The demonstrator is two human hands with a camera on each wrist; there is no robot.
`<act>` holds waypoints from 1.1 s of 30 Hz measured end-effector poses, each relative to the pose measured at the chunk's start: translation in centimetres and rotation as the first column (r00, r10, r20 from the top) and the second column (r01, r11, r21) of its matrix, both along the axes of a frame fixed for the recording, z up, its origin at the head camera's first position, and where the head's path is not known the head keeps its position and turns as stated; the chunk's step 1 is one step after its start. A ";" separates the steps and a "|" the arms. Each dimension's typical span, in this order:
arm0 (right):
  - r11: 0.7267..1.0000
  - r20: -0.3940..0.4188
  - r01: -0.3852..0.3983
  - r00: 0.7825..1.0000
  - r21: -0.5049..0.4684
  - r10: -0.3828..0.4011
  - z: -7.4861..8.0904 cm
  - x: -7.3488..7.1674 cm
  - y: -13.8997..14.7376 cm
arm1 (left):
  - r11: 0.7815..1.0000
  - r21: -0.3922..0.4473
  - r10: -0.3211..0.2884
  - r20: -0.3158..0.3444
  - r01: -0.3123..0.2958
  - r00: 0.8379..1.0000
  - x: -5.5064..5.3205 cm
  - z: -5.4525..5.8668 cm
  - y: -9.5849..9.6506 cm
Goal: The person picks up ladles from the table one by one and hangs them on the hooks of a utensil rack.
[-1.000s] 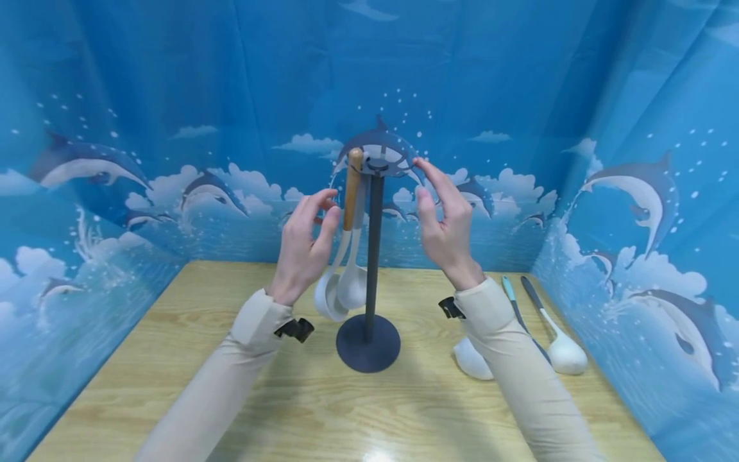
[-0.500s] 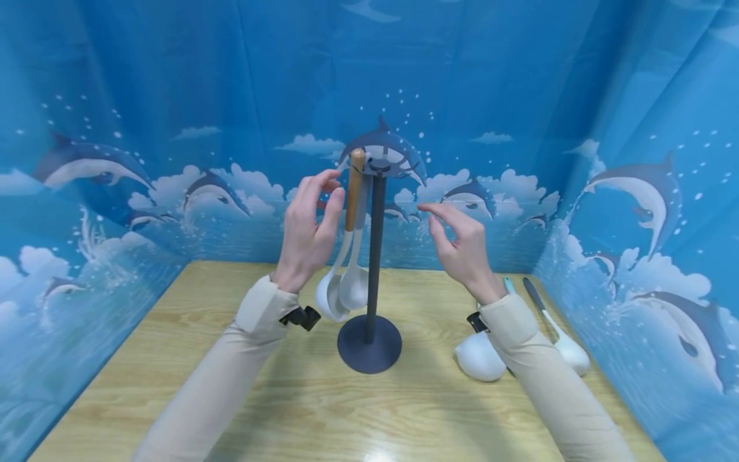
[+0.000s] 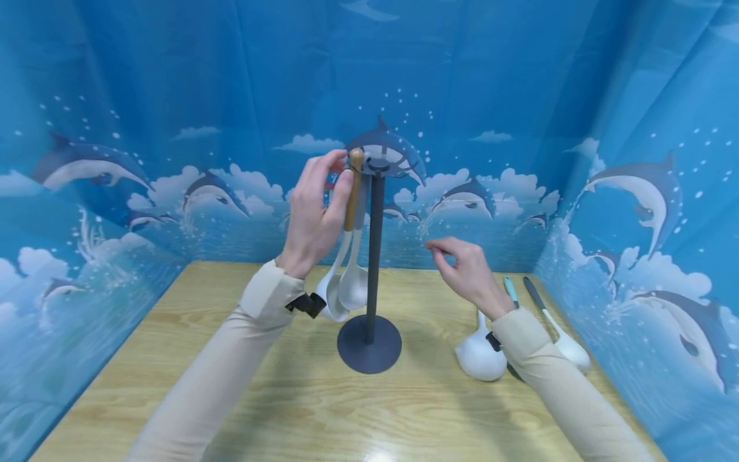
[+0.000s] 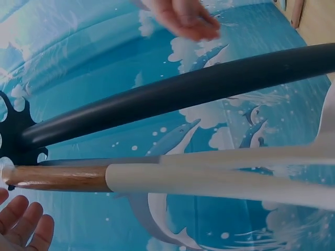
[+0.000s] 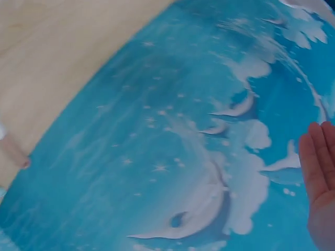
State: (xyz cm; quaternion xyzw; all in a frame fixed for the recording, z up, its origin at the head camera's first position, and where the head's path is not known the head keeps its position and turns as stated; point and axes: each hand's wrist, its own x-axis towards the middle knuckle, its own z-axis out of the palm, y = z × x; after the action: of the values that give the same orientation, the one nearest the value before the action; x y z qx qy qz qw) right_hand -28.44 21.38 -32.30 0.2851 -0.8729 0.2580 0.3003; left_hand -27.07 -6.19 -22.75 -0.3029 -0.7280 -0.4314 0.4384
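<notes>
"Sleeves (image 3: 213, 378) first, closest to us: pale, both forearms reaching in, black straps (image 3: 308, 304) at the cuffs. Then?"

"White ladle (image 3: 481, 356) on the tabletop (image 3: 323, 410), right side, bowl end toward the person. Probably parked there to be within reach but off the stand's patch."

"Stand next?"

"Dark stand (image 3: 374, 256), upright, wide round base (image 3: 369, 353) flat on the table. Broad foot guards against lopsided weight tipping it, I guess."

"Hands. Quick."

"Well apart, one each side of the post. Right hand (image 3: 466, 273): nothing in it, thumb and forefinger bent toward each other in mid-air; whether the tips meet, can't tell. Left hand (image 3: 312, 208): loose, up by the top of the wooden-handled ladle (image 4: 157, 179), fingers clear of it in the left wrist view; thumb contact, can't tell. Likely placed there to steady it."

"And that ladle?"

"Hanging from the notched head (image 4: 11, 128), left of the post, grey-handled spoon (image 3: 353, 287) just beside it. Bowls down, since the handle ends are what meet the notches, I'd say."

"Farther?"

"Right edge: teal-ended utensil (image 3: 510, 289), partly behind the sleeve, and dark-handled ladle (image 3: 570, 353). Handles point away from the person, presumably laid in a rough row so each can be picked up separately. Behind all, dolphin curtain (image 3: 231, 128), probably hung to screen the workspace off."
</notes>
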 end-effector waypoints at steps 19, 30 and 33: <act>0.913 0.355 0.058 0.910 0.404 -0.214 -6.8 -1.4 5.0 | 0.998 -0.060 -0.003 -0.010 0.002 1.000 0.7 1.5 0.9; 0.880 0.419 0.042 0.868 0.473 -0.267 -7.8 -1.0 5.6 | 0.997 -0.077 -0.002 0.074 0.008 0.997 0.7 2.1 1.3; 0.862 0.490 0.057 0.803 0.503 -0.339 -8.0 -0.8 6.0 | 0.997 -0.082 0.004 0.093 0.003 0.996 0.7 2.2 1.4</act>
State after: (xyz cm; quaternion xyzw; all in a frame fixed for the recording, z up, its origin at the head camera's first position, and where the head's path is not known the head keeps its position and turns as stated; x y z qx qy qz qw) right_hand -29.23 27.34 -40.30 0.1637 -0.9830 0.0800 -0.0218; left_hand -26.40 -4.80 -20.53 -0.3000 -0.7648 -0.4148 0.3912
